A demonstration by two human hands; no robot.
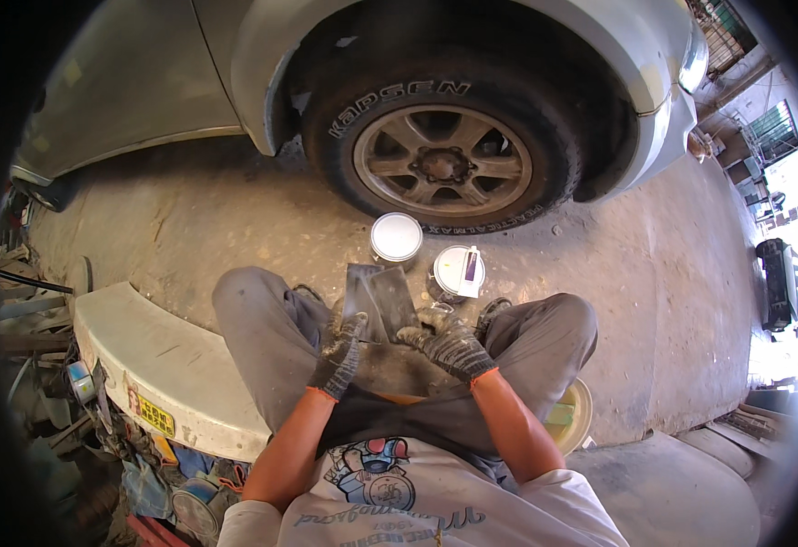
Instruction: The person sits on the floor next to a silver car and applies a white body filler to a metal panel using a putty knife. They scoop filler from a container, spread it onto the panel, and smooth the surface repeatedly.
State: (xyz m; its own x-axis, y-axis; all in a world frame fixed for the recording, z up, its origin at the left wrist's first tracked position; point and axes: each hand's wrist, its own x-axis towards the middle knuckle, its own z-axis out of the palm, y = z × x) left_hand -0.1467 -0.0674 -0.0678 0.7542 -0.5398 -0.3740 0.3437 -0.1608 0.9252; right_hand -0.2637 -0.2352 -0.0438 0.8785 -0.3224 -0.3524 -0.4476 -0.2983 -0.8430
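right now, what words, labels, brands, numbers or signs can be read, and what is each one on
I won't copy out wording, but it stands here:
Tire: large pale lettering, partly readable.
Shirt: letters and a number, partly readable.
Yellow label on the pale curved panel: dark characters, too small to read surely.
White-and-purple item on a can: any print too small.

A grey spoked metal wheel [442, 166] stands far, a curved off-white panel [157, 356] rests left, a dark car [776, 286] far right.
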